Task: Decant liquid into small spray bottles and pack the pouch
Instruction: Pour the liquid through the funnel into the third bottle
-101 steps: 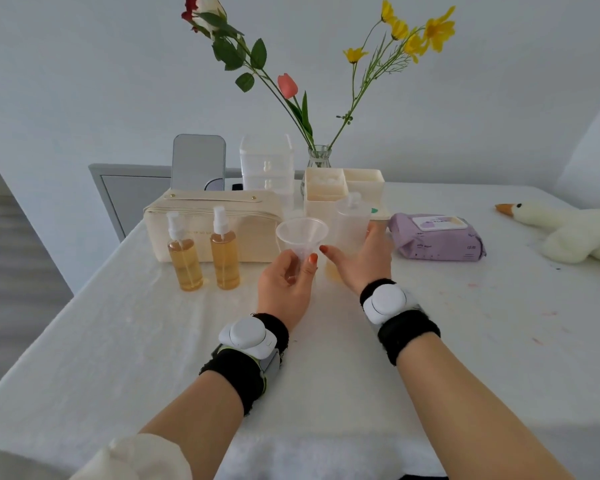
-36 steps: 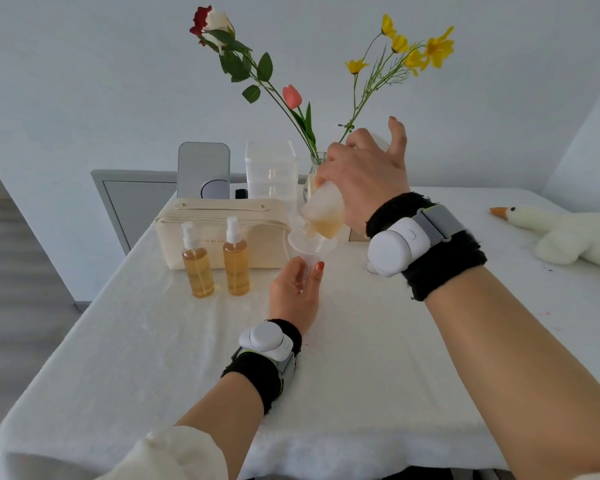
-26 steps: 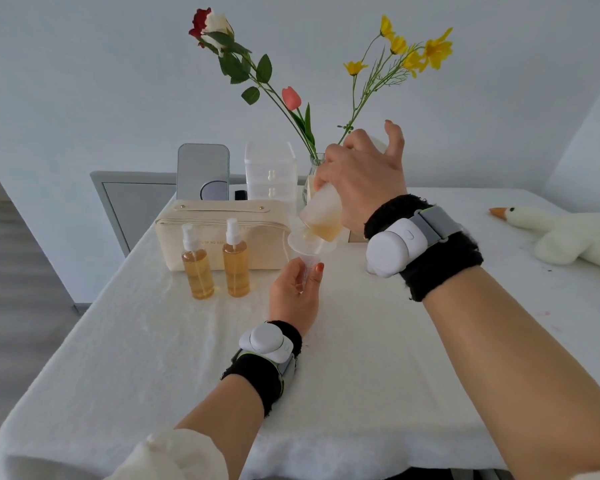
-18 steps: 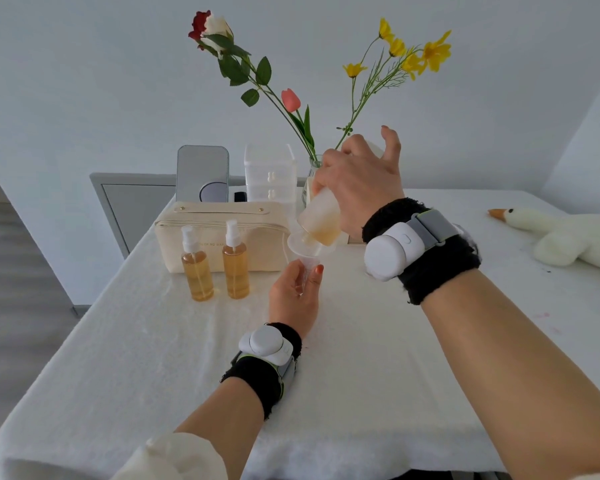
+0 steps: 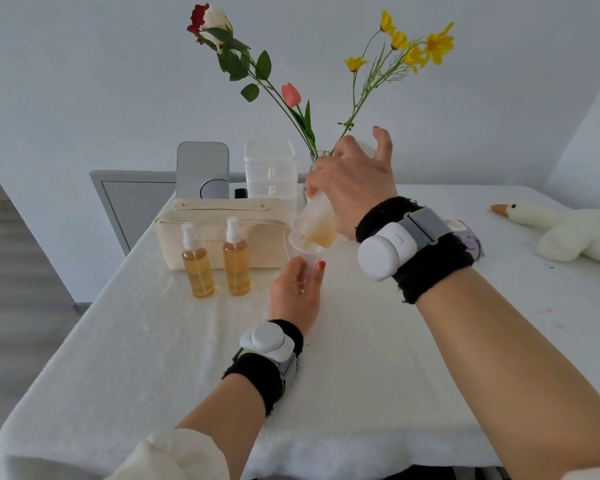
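Note:
My right hand grips a frosted big bottle of amber liquid, tipped mouth-down over a clear funnel. The funnel stands in a small clear bottle that my left hand holds upright on the table; my fingers hide most of that bottle. Two filled spray bottles with white pump tops stand side by side to the left. Behind them lies the cream zip pouch.
A white cloth covers the table. At the back stand a mirror, clear drawers and a glass vase of flowers. A purple wipes pack peeks from behind my right wrist. A plush goose lies far right.
My right hand lifted the big bottle off the table and tipped it over the funnel. In the last second it has tilted a little steeper. My left hand stays put.

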